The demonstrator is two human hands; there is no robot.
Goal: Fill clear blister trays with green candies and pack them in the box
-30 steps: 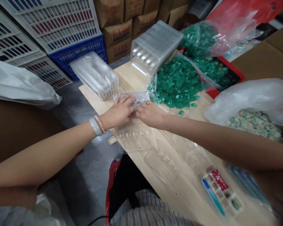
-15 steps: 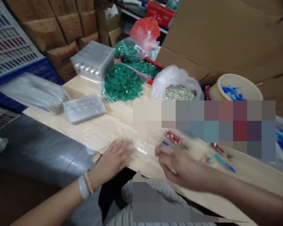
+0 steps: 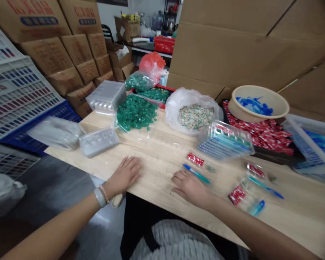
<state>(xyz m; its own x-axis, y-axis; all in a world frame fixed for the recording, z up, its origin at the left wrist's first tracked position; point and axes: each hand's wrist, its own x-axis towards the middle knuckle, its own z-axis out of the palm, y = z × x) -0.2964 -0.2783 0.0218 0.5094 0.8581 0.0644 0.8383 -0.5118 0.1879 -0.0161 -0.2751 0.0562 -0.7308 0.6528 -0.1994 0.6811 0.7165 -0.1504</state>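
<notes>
My left hand [image 3: 126, 175] lies palm down near the table's front edge, fingers stretched out and slightly smeared by motion, holding nothing visible. Also palm down, my right hand [image 3: 189, 186] rests with its fingers apart on the wooden table [image 3: 154, 162]. Just beyond its knuckles is a blue-and-teal pen-shaped item [image 3: 197, 174]. A red patterned packet [image 3: 195, 159] lies past that. To the right are a second packet [image 3: 237, 195], a third packet [image 3: 256, 170], a long blue-and-teal piece [image 3: 265, 187] and a blurred blue-capped piece [image 3: 257, 208].
Clear plastic trays [image 3: 224, 141] stand stacked at right, with another tray stack [image 3: 107, 97] and a single tray [image 3: 99, 142] at left. Green pieces [image 3: 135, 112] spill from a bag. A white bag [image 3: 176, 108] holds small pieces. A cream basin [image 3: 260, 117] sits on red packets [image 3: 273, 135].
The view has tilted and shifted. My hands have moved a little on the table, and the shiny clear plastic between them is gone from there. My right hand's curled fingers have straightened.
</notes>
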